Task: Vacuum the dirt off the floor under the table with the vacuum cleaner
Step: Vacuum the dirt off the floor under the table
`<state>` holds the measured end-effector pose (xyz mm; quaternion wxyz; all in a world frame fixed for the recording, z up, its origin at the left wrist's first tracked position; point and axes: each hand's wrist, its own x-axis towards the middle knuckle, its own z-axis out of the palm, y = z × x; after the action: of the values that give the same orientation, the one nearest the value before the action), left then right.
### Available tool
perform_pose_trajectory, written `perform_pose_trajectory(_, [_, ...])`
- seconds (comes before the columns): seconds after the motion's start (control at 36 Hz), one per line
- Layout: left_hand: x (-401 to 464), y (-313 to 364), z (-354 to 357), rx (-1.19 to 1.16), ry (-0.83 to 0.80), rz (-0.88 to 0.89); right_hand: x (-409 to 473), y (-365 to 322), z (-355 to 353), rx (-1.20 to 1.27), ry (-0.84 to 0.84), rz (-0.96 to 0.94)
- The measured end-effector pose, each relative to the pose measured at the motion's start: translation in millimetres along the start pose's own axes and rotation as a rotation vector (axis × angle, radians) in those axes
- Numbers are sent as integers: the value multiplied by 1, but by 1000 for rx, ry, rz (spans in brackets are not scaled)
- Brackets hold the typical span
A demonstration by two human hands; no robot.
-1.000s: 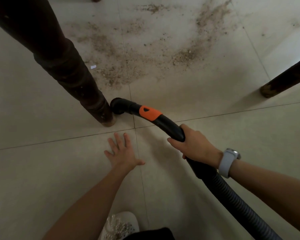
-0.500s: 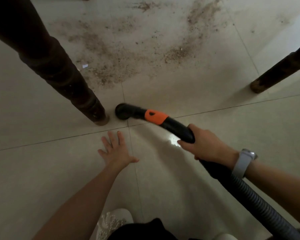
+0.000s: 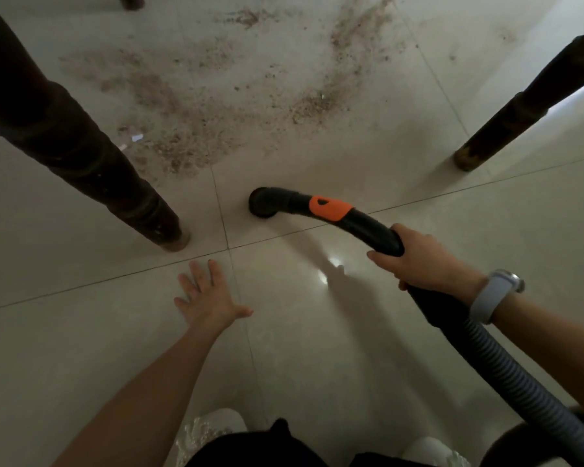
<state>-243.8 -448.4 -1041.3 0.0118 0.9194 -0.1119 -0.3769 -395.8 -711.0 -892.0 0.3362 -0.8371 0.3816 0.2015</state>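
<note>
Brown crumbly dirt (image 3: 196, 143) lies just past the round mouth of the black curved vacuum pipe (image 3: 321, 210), which the right hand (image 3: 422, 261) grips with curled fingers, while the left hand (image 3: 206, 298) presses flat on the pale tiled floor (image 3: 81, 332), fingers spread.

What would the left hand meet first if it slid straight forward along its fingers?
Probably the foot of the near-left table leg, or it passes just right of it. The left hand lies flat, fingers pointing up-left; depth is unclear.
</note>
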Motion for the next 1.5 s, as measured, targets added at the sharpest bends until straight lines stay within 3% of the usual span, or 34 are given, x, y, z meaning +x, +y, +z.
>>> perform_pose_trajectory(0.17, [-4, 8, 4, 20, 48, -13, 1, 25, -26, 136, 214, 163])
perform_pose_trajectory(0.25, [-4, 11, 1, 47, 49, -26, -13, 25, -15, 49, 175, 131])
perform_pose_trajectory(0.42, [-6, 23, -2, 91, 62, -5, -32, 24, 8, -26, -119, 8])
perform_pose_trajectory(0.64, [-13, 20, 11, 63, 86, 114, -30, 64, -23, 198, 99, 165])
perform_pose_trajectory(0.69, [-15, 25, 14, 51, 70, 126, -34, 65, -20, 180, 74, 179])
perform_pose_trajectory(0.81, [-17, 35, 18, 46, 57, 142, -34, 52, -5, 24, 8, 106])
perform_pose_trajectory(0.94, [-20, 37, 19, 105, 39, 167, -16, 29, 3, -114, 152, -31])
perform_pose_trajectory(1.06, [-21, 30, 15, 153, 6, 202, -7, 18, 5, -176, 170, -89])
perform_pose_trajectory(1.28, [-22, 17, 18, 200, 61, 221, -53, 22, 38, -315, 5, -212])
perform_pose_trajectory(1.5, [-20, 24, 20, 135, 61, 195, -50, 60, 6, -238, 252, 65])
